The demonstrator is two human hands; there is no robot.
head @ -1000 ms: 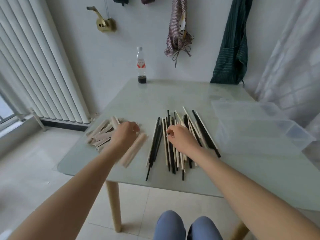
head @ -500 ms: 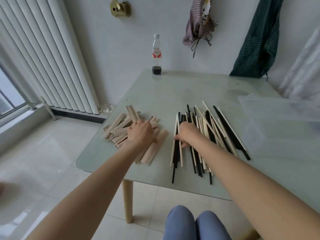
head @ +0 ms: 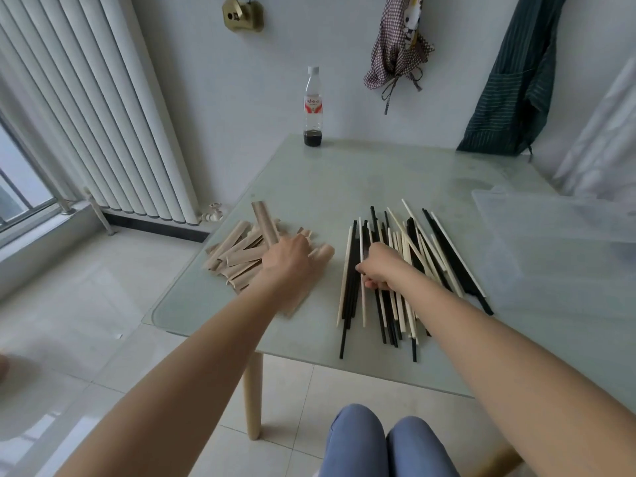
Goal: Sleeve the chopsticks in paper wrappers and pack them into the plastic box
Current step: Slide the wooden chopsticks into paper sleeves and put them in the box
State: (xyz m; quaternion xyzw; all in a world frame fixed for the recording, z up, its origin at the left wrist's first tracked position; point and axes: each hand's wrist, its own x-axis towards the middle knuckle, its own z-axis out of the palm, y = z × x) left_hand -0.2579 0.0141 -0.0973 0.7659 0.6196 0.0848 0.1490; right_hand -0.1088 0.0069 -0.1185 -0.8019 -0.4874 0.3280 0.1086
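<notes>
**Both hands settle on their piles**

Head view: the right hand (head: 380, 266) has slid toward the left side of the chopsticks (head: 406, 270) near the table's (head: 344, 173) front edge, fingers curled, pinching one. The left hand (head: 289, 259) stays on the paper wrappers (head: 237, 249) at the left edge; its grip is hidden. The plastic box (head: 557, 249) waits at the right edge, so sleeving is only starting.

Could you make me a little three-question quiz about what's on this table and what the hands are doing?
1. True or false: the bottle stands among the chopsticks.
2. Which hand rests on the paper wrappers? A) left hand B) right hand
3. Fill in: the plastic box sits to the ___ of the chopsticks, on the table.

Key: 1. False, it stands apart at the far edge. 2. A; the right hand's curled fingers are on the chopsticks. 3. Right.
</notes>
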